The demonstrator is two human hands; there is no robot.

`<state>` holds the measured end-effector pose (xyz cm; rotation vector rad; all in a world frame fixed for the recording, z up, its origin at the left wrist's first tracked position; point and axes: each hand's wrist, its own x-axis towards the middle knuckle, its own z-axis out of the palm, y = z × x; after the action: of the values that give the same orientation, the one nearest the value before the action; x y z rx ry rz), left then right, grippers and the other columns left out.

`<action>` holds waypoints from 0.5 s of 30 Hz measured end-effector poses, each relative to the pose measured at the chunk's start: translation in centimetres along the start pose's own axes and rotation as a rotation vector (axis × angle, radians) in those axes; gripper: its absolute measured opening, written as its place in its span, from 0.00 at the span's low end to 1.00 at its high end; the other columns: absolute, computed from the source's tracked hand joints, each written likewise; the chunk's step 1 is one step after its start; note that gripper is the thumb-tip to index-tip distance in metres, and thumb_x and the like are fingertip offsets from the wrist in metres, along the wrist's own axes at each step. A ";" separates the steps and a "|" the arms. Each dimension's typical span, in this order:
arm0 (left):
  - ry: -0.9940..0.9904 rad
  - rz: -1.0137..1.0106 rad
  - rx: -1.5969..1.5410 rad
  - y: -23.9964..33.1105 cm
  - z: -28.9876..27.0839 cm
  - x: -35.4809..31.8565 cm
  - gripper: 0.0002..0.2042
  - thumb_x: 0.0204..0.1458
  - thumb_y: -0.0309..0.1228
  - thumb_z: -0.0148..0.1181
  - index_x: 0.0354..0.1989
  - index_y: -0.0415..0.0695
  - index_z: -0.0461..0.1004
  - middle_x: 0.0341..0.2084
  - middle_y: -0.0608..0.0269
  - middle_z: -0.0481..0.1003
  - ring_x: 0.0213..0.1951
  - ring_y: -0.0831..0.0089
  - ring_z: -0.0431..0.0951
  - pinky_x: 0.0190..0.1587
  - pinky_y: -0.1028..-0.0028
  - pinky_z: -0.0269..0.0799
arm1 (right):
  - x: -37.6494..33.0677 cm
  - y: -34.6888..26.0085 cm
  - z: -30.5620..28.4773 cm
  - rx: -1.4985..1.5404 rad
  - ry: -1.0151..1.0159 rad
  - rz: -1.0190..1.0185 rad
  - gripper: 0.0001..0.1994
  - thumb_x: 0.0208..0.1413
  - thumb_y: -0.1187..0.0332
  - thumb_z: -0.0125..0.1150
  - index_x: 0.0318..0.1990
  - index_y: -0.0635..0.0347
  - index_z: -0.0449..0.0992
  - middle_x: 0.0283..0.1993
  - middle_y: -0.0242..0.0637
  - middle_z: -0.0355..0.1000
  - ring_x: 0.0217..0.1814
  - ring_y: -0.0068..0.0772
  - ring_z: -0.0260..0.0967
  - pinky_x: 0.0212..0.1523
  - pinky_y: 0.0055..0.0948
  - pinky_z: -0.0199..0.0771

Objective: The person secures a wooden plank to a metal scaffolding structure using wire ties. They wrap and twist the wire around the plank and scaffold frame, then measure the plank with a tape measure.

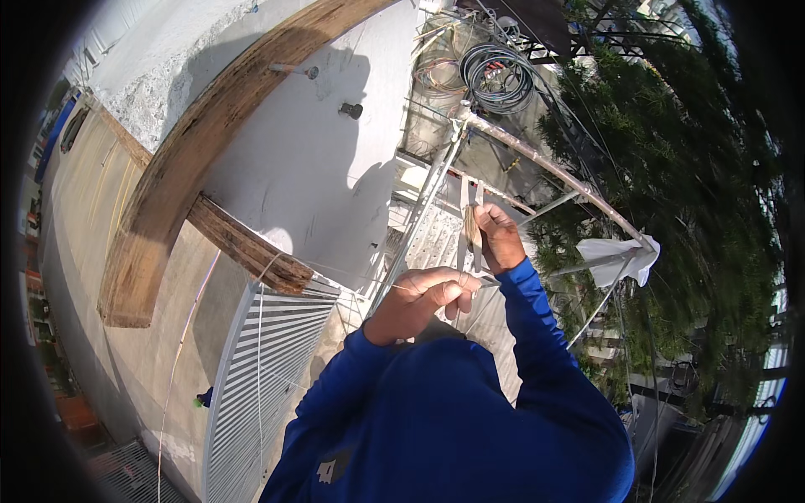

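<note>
White wall at ten o'clock; my right hand (496,237) grips the string bundle (471,226), left hand (423,295) pinches its strand (360,277) taut; winding unfinished.

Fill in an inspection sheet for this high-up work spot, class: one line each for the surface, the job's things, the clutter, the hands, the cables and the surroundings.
Surface: nothing seen; the hands work in the air beside a white wall.
Job's things: a thin string runs from the wooden beam to the left hand; a small tan bundle sits in the right hand.
Clutter: a white cloth hangs on the metal pole.
Hands: left hand pinches the string with its fingers; right hand is closed around the bundle.
Cables: a coil of dark cable hangs above, with loose wires beside it.
Surroundings: a white slatted gate, pavement far below, trees to the right.
</note>
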<state>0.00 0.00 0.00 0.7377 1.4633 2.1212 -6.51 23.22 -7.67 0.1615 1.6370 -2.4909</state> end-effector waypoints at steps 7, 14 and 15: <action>-0.100 0.028 0.531 1.9 -1.9 -0.5 0.11 0.59 0.28 0.51 0.48 0.41 0.74 0.28 0.60 0.78 0.28 0.72 0.79 0.35 0.73 0.75 | -0.5 -4.4 6.7 0.238 -0.060 -0.182 0.07 0.66 0.65 0.50 0.41 0.56 0.72 0.34 0.27 0.74 0.31 0.17 0.70 0.28 0.19 0.72; 0.271 0.056 0.967 1.8 -4.7 -0.3 0.12 0.60 0.28 0.49 0.48 0.37 0.74 0.34 0.53 0.80 0.30 0.67 0.81 0.36 0.71 0.75 | -1.2 -6.2 6.9 0.185 -0.190 -0.113 0.08 0.64 0.63 0.53 0.43 0.57 0.73 0.37 0.25 0.73 0.35 0.15 0.70 0.36 0.20 0.72; 0.366 0.089 1.042 1.5 -5.3 -0.3 0.12 0.60 0.27 0.49 0.48 0.36 0.74 0.35 0.52 0.80 0.30 0.65 0.81 0.36 0.71 0.75 | -1.4 -6.4 7.0 0.170 -0.239 -0.093 0.09 0.64 0.63 0.54 0.43 0.57 0.73 0.37 0.25 0.73 0.35 0.14 0.69 0.37 0.19 0.72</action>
<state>-3.32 -4.34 -0.17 0.7522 2.8213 1.4683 -6.42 19.37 1.14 -0.1908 1.3691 -2.5978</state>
